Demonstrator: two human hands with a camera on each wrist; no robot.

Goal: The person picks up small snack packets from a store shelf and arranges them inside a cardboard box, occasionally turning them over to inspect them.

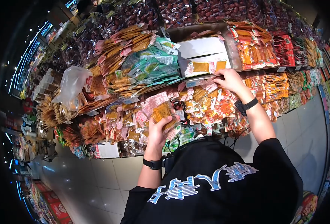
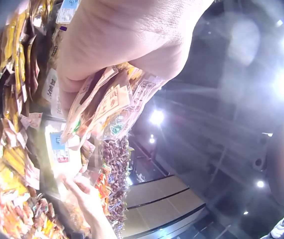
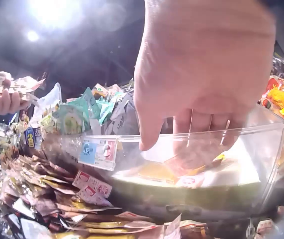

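Observation:
My left hand (image 1: 157,133) grips a stack of flat snack packets (image 1: 161,112), orange with pink-and-white labels; in the left wrist view the fingers of this hand (image 2: 127,40) curl round the packets (image 2: 107,104). My right hand (image 1: 230,81) is at the front of a clear-walled compartment. In the right wrist view, the fingers of my right hand (image 3: 207,64) reach down behind the clear wall (image 3: 231,139) and touch a flat packet (image 3: 154,172), with the thumb near the wall's top edge. Two orange-brown packets (image 1: 201,67) lie on a white surface (image 1: 204,47) there.
Green packets (image 1: 155,63) fill the compartment to the left, red-orange ones (image 1: 256,44) the one to the right. A lower tier of packets (image 1: 210,104) runs along the front. A clear plastic bag (image 1: 73,86) sits at left; a price label (image 3: 98,152) is on the compartment wall.

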